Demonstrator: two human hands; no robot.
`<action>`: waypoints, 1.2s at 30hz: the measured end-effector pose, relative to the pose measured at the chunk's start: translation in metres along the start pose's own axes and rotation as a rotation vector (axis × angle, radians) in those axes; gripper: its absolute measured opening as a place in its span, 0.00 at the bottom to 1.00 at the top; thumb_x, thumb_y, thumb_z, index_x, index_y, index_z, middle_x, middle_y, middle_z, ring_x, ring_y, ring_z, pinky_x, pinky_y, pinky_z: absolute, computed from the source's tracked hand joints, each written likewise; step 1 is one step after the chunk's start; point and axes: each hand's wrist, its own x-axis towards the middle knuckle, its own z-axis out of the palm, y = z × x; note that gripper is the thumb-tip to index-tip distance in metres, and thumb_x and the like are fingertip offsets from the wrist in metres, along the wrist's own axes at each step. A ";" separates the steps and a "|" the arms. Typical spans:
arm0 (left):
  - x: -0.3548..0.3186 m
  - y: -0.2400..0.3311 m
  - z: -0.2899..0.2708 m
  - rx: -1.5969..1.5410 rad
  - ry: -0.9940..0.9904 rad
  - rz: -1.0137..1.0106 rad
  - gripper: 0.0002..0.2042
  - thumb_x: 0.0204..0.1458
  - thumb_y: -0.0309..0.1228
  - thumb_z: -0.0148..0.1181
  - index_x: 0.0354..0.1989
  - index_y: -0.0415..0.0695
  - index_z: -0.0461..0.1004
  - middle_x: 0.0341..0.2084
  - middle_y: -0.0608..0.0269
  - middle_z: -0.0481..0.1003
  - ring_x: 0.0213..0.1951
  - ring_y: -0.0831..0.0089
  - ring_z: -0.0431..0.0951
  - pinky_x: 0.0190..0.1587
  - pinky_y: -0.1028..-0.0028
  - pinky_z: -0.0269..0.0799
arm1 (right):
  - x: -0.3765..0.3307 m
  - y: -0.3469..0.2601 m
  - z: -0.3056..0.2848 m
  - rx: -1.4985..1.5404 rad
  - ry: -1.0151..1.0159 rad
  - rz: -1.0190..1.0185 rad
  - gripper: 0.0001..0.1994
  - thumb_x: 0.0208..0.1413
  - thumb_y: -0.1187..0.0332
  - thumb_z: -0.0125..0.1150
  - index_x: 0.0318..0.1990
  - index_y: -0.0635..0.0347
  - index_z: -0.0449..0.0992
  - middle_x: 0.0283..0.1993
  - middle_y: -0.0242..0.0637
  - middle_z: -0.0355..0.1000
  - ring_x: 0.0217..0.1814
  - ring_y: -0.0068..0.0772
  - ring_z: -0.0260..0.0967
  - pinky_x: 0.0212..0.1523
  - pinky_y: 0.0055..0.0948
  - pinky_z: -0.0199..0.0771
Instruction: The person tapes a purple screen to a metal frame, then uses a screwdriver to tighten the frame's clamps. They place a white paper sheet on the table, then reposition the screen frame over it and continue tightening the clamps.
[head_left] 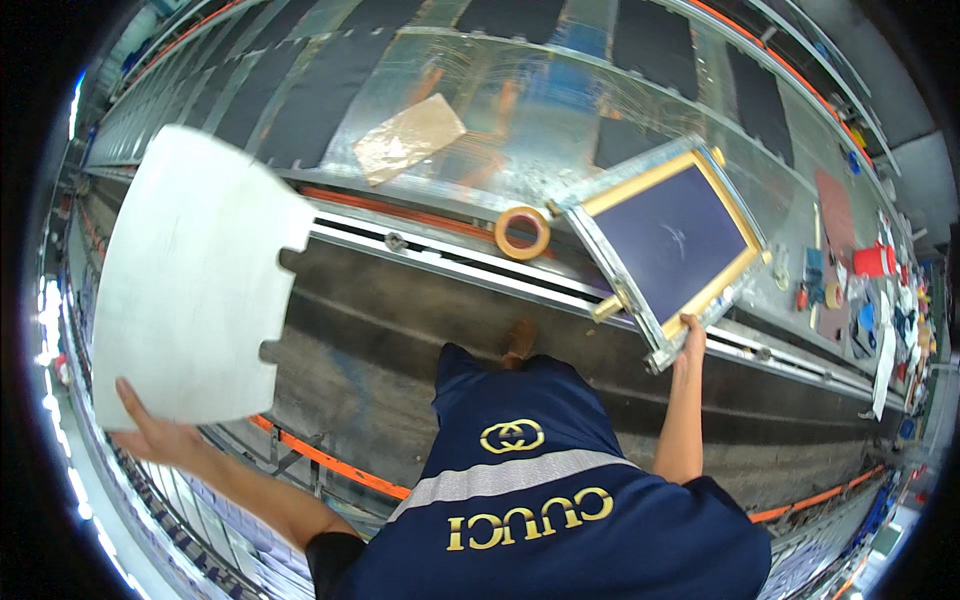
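My left hand (155, 435) is closed on the lower edge of a large white board (190, 270), which has notches cut in its right edge. The board hangs in the air at the left, in front of the long table. On the right, my right hand (691, 347) grips the near corner of a screen-printing frame (748, 232). Dark purple mesh fills the frame, bordered by yellow tape. It is tilted over the table's front edge. A roll of brown tape (541, 240) sits at the table edge, left of the frame.
The long glossy table (480, 110) carries several black panels (320, 100) and a crinkled brown sheet (410, 138). A red container (874, 260) and assorted tools stand at the far right. A metal rail (450, 262) runs along the near edge. Behind me is an orange-edged rack (350, 470).
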 end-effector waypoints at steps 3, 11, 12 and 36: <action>0.025 -0.011 0.062 -0.139 -0.104 -0.029 0.20 0.57 0.27 0.66 0.56 0.34 0.72 0.53 0.50 0.75 0.50 0.62 0.78 0.52 0.65 0.79 | 0.004 0.009 -0.003 0.013 0.005 0.030 0.24 0.45 0.74 0.65 0.53 0.67 0.72 0.44 0.41 0.74 0.46 0.42 0.75 0.50 0.40 0.76; 0.099 -0.066 0.208 -0.338 -0.278 -0.027 0.18 0.58 0.26 0.65 0.54 0.33 0.73 0.52 0.50 0.76 0.50 0.63 0.79 0.52 0.67 0.78 | -0.047 -0.027 0.032 -1.069 0.507 -0.059 0.41 0.53 0.45 0.71 0.60 0.76 0.67 0.54 0.53 0.74 0.55 0.48 0.73 0.57 0.42 0.71; 0.113 -0.075 0.222 -0.354 -0.284 -0.023 0.18 0.58 0.26 0.65 0.54 0.34 0.73 0.52 0.49 0.76 0.50 0.62 0.79 0.51 0.66 0.79 | -0.071 -0.025 0.064 -1.460 0.778 -0.408 0.41 0.52 0.43 0.71 0.56 0.78 0.69 0.49 0.56 0.75 0.51 0.50 0.74 0.55 0.44 0.71; 0.214 -0.254 0.411 -0.157 -0.377 -0.160 0.26 0.62 0.37 0.62 0.63 0.33 0.64 0.56 0.39 0.71 0.53 0.52 0.77 0.53 0.58 0.80 | 0.049 0.035 0.655 -0.369 -0.239 -0.388 0.12 0.61 0.62 0.63 0.44 0.60 0.73 0.29 0.39 0.77 0.24 0.26 0.74 0.24 0.26 0.73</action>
